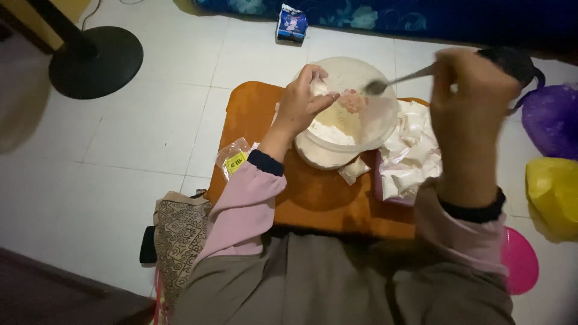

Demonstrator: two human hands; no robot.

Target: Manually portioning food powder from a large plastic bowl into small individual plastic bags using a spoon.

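Note:
A clear plastic bowl (385, 117) with white flour-like contents and a pinkish lump (352, 101) sits on an orange board (313, 195). My left hand (304, 102) reaches over the bowl's near-left rim and pinches a small white piece. Raised at the right, my right hand (472, 99) grips a metal spoon (391, 81) whose bowl hovers over the pinkish lump.
Several small white filled bags (412, 153) lie in a tray right of the bowl. A small clear packet with a yellow label (233, 159) lies at the board's left edge. On the floor are a black round stand base (96, 60), purple bag (551, 117), yellow bag (554, 192), pink lid (519, 260) and patterned cloth (180, 238).

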